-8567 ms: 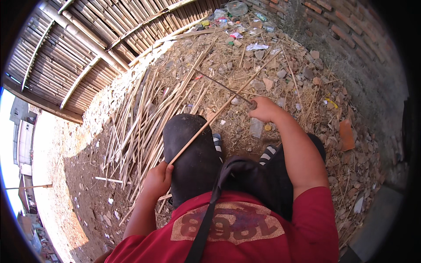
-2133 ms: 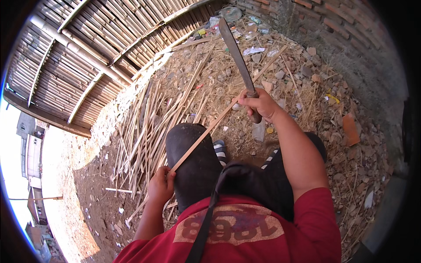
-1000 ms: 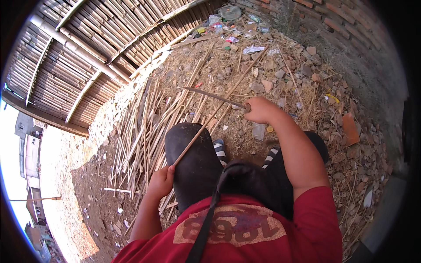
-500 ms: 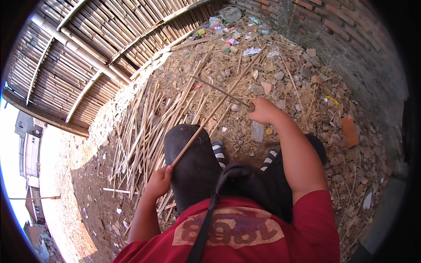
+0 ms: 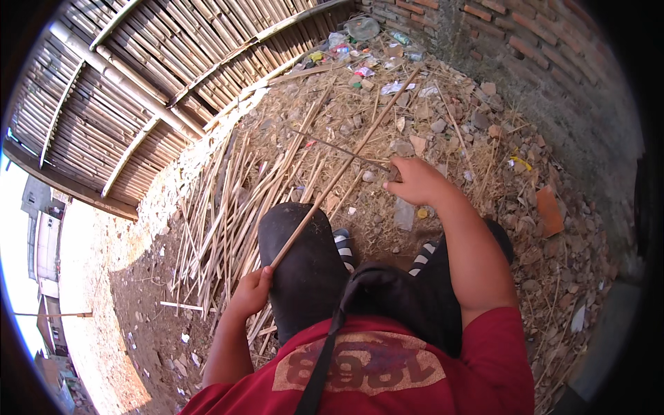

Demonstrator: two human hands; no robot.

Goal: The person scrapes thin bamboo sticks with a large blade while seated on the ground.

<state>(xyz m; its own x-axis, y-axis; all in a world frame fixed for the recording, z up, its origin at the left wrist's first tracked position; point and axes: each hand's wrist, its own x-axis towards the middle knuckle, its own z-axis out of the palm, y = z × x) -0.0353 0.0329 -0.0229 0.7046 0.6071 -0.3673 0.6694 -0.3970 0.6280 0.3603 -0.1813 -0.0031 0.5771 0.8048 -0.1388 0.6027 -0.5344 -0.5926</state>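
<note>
My left hand (image 5: 250,293), beside my left knee, is closed around the near end of a long bamboo strip (image 5: 310,216). The strip slants over my thigh and away to the far right, above the littered ground. My right hand (image 5: 419,182) is closed on the handle of a knife with a long, thin, dark blade (image 5: 339,148). The blade points to the far left and crosses the strip about midway; whether it touches the strip I cannot tell. Most of the handle is hidden in my fingers.
Many split bamboo strips (image 5: 232,207) lie in a heap on the left. A bamboo slat wall (image 5: 131,83) stands at the far left, a brick wall (image 5: 553,76) at the right. Stones, straw, plastic litter (image 5: 363,28) and a broken orange tile (image 5: 550,211) cover the ground.
The knife has shifted slightly left and toward me, its blade lying a little flatter across the strip. My left hand keeps its hold, with only a tiny downward shift.
</note>
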